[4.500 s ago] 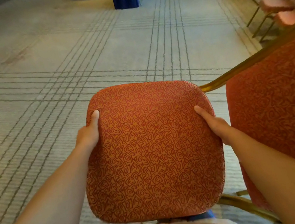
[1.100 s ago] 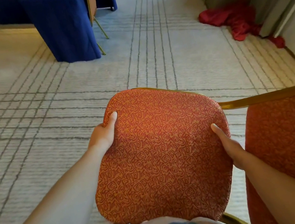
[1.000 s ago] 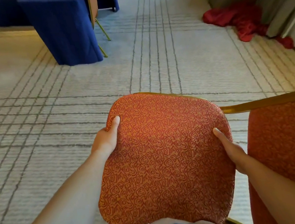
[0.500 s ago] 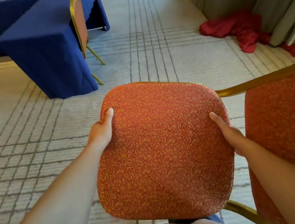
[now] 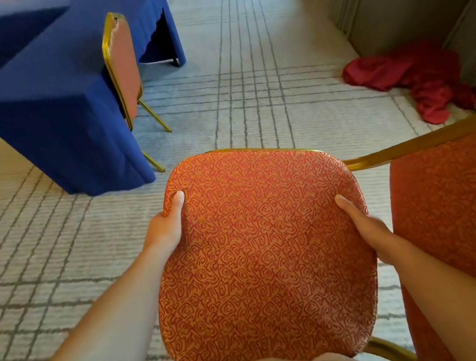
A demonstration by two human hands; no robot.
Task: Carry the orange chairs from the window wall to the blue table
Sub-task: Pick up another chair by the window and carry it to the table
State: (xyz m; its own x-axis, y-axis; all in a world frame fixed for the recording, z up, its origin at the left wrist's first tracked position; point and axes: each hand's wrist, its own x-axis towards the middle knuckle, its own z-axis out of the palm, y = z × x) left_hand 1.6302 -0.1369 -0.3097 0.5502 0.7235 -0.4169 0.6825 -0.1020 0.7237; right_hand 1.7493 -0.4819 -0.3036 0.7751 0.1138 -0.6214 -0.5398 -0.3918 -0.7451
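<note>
I have the orange chair (image 5: 258, 255) held close in front of the torso. Its seat cushion (image 5: 282, 305) is turned up toward the camera. Its backrest (image 5: 461, 206) is off to the right, with the gold frame (image 5: 431, 138) running along its upper edge.

My left hand (image 5: 164, 227) grips the cushion's left edge, with the thumb lying on the patterned fabric and the other fingers tucked underneath, out of sight. My right hand (image 5: 368, 231) clasps the right edge the same way, thumb on top and fingers hidden below.

The blue table (image 5: 46, 117) stands ahead and to the left, draped to the floor and well apart from the chair I carry. A second orange chair (image 5: 125, 70) is pushed against the table's right side, near its front corner. I see it edge-on, with its gold legs on the carpet (image 5: 248, 99). A red cloth (image 5: 421, 80) lies crumpled at the carpet's right edge, beside the grey wall.
</note>
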